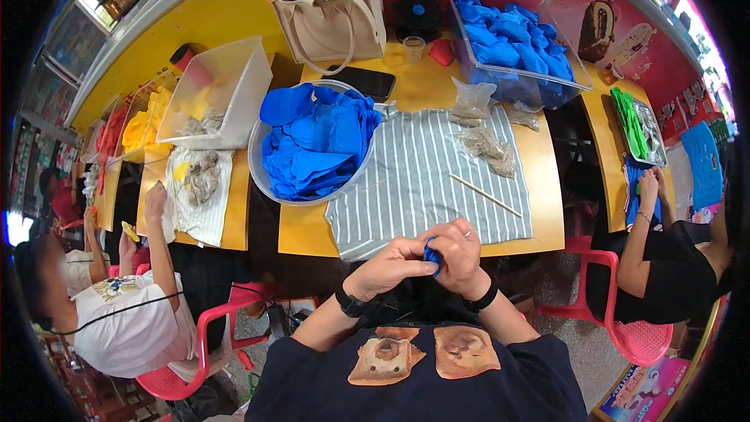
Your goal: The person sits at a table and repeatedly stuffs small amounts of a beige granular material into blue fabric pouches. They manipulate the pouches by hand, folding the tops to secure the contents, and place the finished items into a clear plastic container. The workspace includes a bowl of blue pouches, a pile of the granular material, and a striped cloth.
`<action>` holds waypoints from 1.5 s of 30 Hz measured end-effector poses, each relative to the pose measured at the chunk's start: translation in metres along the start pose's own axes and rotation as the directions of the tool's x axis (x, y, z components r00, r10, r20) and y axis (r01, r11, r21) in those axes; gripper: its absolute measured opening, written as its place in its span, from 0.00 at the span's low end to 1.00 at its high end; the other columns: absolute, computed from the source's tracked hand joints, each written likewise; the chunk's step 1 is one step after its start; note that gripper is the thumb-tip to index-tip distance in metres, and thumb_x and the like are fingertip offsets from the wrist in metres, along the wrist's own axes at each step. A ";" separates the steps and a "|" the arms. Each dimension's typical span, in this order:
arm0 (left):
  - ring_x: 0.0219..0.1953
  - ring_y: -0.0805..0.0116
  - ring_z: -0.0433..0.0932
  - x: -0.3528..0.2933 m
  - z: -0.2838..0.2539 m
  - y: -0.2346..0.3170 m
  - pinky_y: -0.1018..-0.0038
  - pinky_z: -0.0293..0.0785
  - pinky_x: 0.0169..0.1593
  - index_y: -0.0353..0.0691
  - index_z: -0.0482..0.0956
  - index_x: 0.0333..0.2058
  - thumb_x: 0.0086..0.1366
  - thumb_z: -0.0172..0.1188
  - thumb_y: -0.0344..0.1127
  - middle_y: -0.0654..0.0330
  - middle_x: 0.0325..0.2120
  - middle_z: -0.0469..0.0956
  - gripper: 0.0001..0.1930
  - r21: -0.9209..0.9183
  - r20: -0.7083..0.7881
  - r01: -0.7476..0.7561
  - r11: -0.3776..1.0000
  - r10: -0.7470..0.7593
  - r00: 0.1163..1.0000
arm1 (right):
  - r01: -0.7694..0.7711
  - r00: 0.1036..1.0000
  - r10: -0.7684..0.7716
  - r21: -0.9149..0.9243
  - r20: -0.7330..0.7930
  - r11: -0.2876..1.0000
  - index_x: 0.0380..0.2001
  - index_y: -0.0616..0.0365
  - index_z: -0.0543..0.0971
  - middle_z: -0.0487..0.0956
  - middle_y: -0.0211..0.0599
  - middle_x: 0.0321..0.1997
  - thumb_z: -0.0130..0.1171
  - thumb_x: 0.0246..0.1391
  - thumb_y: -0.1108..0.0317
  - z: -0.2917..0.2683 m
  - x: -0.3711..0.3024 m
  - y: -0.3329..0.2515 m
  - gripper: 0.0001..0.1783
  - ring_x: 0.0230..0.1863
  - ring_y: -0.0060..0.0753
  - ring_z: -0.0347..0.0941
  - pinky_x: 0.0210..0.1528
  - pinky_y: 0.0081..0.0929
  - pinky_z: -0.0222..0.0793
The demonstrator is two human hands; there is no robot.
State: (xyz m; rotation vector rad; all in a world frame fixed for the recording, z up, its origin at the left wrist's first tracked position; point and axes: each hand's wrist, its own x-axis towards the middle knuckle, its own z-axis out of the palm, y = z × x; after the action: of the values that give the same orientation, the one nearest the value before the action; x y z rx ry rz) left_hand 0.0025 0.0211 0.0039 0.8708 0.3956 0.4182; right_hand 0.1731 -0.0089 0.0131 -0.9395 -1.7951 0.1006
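Note:
Near the table's front edge, both my hands are closed on a small blue fabric piece (430, 256). My left hand (388, 270) pinches it from one side, and my right hand (458, 256) wraps over its other side, hiding much of it. Beyond them a grey-and-white striped cloth (414, 180) covers part of the table. On the cloth lie a thin wooden stick (486, 195) and clear bags of greyish-brown loose filling (486, 148). To the left, a round clear basin (256, 168) holds blue fabric pieces (316, 137).
At the back right, a clear bin (519, 76) is heaped with blue stuffed pouches (508, 35). A tote bag (332, 19), a phone (361, 82), a black fan (418, 12) and a plastic cup (414, 48) stand behind. Co-workers sit left (129, 309) and right (672, 266) on pink chairs.

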 end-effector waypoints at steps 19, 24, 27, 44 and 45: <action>0.33 0.86 0.68 -0.006 0.008 -0.010 0.84 0.66 0.36 0.34 0.79 0.41 0.63 0.59 0.28 0.71 0.29 0.74 0.08 0.332 -0.242 -0.191 0.924 0.279 0.929 | -0.502 0.848 0.529 0.365 0.030 0.784 0.25 0.62 0.73 0.73 0.36 0.26 0.55 0.43 0.85 -0.007 -0.006 -0.009 0.07 0.28 0.30 0.69 0.32 0.24 0.64; 0.29 0.86 0.67 -0.008 0.015 -0.009 0.84 0.65 0.33 0.34 0.79 0.38 0.63 0.60 0.30 0.72 0.26 0.74 0.07 0.413 -0.257 -0.212 0.886 0.337 0.906 | -0.405 0.907 0.420 0.303 0.015 0.863 0.22 0.61 0.72 0.73 0.35 0.24 0.52 0.39 0.86 -0.004 -0.006 -0.005 0.08 0.26 0.32 0.68 0.33 0.24 0.63; 0.31 0.83 0.68 -0.010 0.019 -0.001 0.83 0.65 0.35 0.33 0.79 0.38 0.62 0.61 0.29 0.67 0.30 0.75 0.07 0.476 -0.233 -0.200 0.856 0.343 0.910 | -0.383 0.916 0.401 0.332 0.015 0.862 0.22 0.62 0.72 0.72 0.33 0.23 0.50 0.39 0.86 -0.005 -0.007 -0.001 0.08 0.26 0.27 0.68 0.32 0.22 0.62; 0.35 0.78 0.73 -0.007 0.006 0.003 0.81 0.70 0.40 0.33 0.77 0.40 0.59 0.59 0.21 0.64 0.32 0.75 0.09 0.548 -0.182 -0.333 0.768 0.497 0.848 | -0.644 0.665 0.716 0.648 0.213 0.406 0.30 0.63 0.73 0.72 0.28 0.30 0.55 0.48 0.83 -0.003 -0.003 -0.008 0.06 0.32 0.16 0.68 0.36 0.16 0.66; 0.33 0.79 0.73 -0.006 0.007 -0.002 0.82 0.70 0.38 0.34 0.77 0.38 0.59 0.59 0.21 0.65 0.31 0.75 0.08 0.484 -0.258 -0.315 0.817 0.477 0.840 | -0.641 0.684 0.704 0.618 0.191 0.455 0.30 0.62 0.73 0.72 0.28 0.30 0.55 0.49 0.83 -0.001 -0.005 -0.010 0.06 0.32 0.16 0.68 0.35 0.16 0.66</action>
State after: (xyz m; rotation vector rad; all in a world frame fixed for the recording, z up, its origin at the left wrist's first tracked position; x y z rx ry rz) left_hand 0.0010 0.0123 0.0076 1.3192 0.6692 0.9278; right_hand 0.1691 -0.0189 0.0148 -1.0494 -1.0327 1.1183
